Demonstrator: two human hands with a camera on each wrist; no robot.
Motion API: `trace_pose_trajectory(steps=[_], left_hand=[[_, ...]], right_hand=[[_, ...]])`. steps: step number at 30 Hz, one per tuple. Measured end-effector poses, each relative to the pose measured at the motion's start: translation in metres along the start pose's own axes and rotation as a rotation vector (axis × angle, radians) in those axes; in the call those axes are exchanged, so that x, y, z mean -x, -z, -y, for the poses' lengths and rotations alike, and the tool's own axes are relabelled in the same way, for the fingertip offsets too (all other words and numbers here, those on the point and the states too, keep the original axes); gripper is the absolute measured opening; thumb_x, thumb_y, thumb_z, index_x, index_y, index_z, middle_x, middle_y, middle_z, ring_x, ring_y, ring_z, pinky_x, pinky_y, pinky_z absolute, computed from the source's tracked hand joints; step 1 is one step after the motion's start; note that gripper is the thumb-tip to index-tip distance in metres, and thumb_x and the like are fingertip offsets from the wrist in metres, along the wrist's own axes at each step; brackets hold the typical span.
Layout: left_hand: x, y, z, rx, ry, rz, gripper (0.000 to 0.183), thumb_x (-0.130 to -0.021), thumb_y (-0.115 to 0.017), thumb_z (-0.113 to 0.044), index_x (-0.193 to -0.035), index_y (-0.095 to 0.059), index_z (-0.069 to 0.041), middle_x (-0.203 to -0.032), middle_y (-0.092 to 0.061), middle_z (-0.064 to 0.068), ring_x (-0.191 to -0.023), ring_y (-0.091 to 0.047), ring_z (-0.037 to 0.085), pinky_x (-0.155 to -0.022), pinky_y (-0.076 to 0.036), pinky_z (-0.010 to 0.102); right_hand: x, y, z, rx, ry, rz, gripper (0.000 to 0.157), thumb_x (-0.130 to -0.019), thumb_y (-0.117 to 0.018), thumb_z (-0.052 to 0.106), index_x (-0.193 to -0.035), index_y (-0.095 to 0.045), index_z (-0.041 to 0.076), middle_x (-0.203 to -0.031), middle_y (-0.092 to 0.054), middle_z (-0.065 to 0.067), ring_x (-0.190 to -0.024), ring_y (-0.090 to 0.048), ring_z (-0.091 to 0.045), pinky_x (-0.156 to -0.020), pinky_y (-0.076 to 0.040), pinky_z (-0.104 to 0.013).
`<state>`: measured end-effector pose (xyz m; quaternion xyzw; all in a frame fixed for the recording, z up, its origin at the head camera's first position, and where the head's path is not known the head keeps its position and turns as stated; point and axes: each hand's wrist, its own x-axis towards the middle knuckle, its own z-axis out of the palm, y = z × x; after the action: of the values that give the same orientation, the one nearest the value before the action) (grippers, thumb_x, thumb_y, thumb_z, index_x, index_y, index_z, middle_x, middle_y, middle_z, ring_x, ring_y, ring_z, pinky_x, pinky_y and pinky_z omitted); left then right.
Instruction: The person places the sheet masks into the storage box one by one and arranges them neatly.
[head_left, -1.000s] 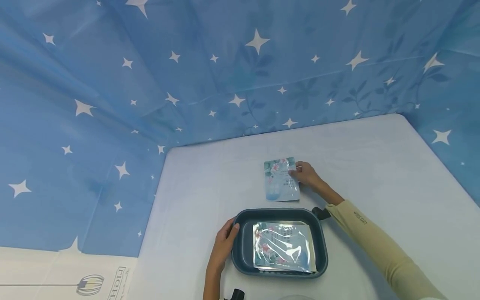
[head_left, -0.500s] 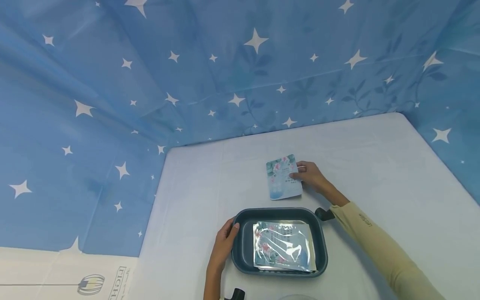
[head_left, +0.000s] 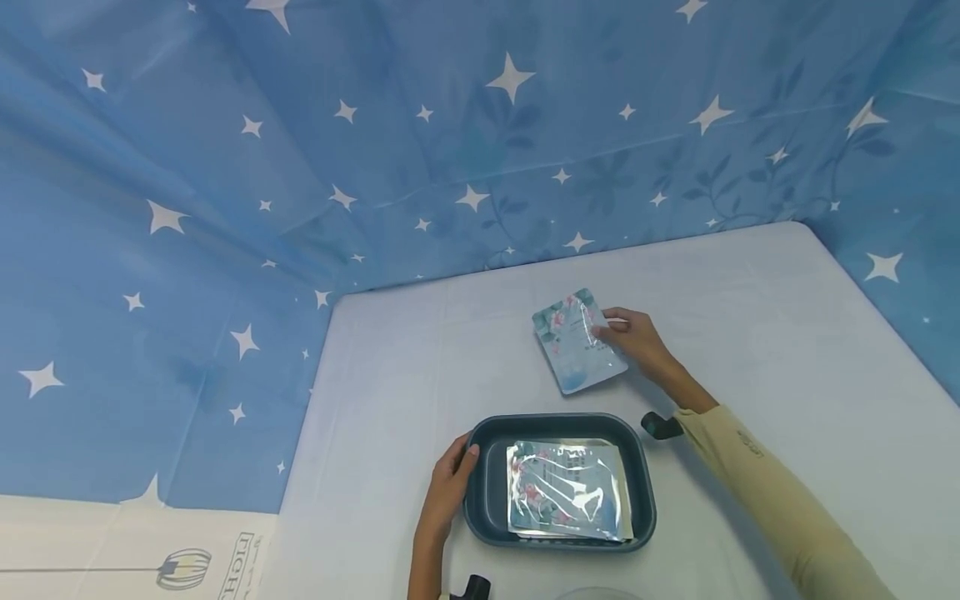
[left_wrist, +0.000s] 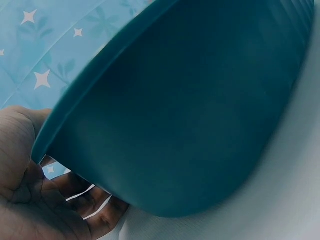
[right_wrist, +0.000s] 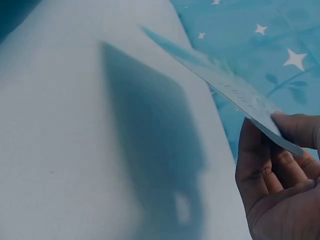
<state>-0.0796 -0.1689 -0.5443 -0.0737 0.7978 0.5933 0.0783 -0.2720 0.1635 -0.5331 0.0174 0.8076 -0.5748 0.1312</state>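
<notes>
A light blue flat packet (head_left: 573, 346) with a floral print, like a sheet-mask sachet, is pinched by its right edge between thumb and fingers of my right hand (head_left: 633, 340). In the right wrist view the packet (right_wrist: 225, 87) is tilted above the table, its shadow below it. My left hand (head_left: 447, 479) grips the left rim of a dark blue-grey plastic basin (head_left: 487, 500), thumb over the rim. The left wrist view shows fingers (left_wrist: 75, 187) against the basin's outer wall (left_wrist: 190, 110). Several similar packets (head_left: 566, 492) lie stacked inside the basin, the top one shiny.
A white-covered table (head_left: 390, 375) spreads around the basin. Behind and to the left hangs a blue star-patterned curtain (head_left: 420, 150). A pale rounded object (head_left: 597, 594) shows at the bottom edge of the head view, mostly cut off.
My right hand has lifted the packet off the table, moving it slightly away and to the right and turning it. The left hand and basin have stayed in place.
</notes>
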Motion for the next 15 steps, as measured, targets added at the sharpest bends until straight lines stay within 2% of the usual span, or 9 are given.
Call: trace_pose_trajectory(steps=[6, 8, 11, 15], left_hand=[[-0.003, 0.001, 0.000, -0.035, 0.014, -0.008, 0.042, -0.102, -0.050, -0.033, -0.136, -0.055, -0.008, -0.138, -0.059, 0.013, -0.135, -0.048, 0.034, -0.112, -0.036, 0.055], [-0.003, 0.000, 0.000, -0.048, 0.017, -0.014, 0.041, -0.103, -0.049, -0.030, -0.136, -0.055, -0.006, -0.137, -0.059, 0.015, -0.135, -0.048, 0.036, -0.112, -0.036, 0.056], [-0.003, 0.000, 0.000, -0.050, 0.018, -0.015, 0.041, -0.103, -0.049, -0.029, -0.136, -0.055, -0.005, -0.137, -0.058, 0.017, -0.135, -0.048, 0.038, -0.111, -0.037, 0.057], [-0.001, 0.000, 0.000, -0.032, 0.022, -0.004, 0.044, -0.102, -0.051, -0.035, -0.137, -0.055, -0.009, -0.138, -0.058, 0.013, -0.136, -0.047, 0.035, -0.112, -0.036, 0.055]], right_hand=[[0.010, 0.008, 0.013, -0.059, 0.033, -0.004, 0.051, -0.096, -0.063, 0.029, -0.137, -0.049, 0.001, -0.130, -0.061, -0.025, -0.085, -0.065, 0.002, -0.072, -0.054, -0.016], [0.014, 0.009, 0.018, -0.088, 0.054, 0.012, 0.052, -0.096, -0.064, 0.027, -0.137, -0.048, -0.001, -0.123, -0.065, -0.023, -0.080, -0.065, 0.004, -0.070, -0.055, -0.017], [0.021, 0.011, 0.025, -0.106, 0.093, 0.057, 0.053, -0.095, -0.065, 0.025, -0.136, -0.047, -0.003, -0.106, -0.072, -0.011, -0.077, -0.065, 0.000, -0.068, -0.055, -0.020], [0.031, 0.010, 0.029, -0.133, 0.131, 0.176, 0.049, -0.094, -0.066, 0.021, -0.132, -0.050, -0.005, -0.094, -0.074, 0.005, -0.076, -0.069, -0.008, -0.063, -0.056, -0.025]])
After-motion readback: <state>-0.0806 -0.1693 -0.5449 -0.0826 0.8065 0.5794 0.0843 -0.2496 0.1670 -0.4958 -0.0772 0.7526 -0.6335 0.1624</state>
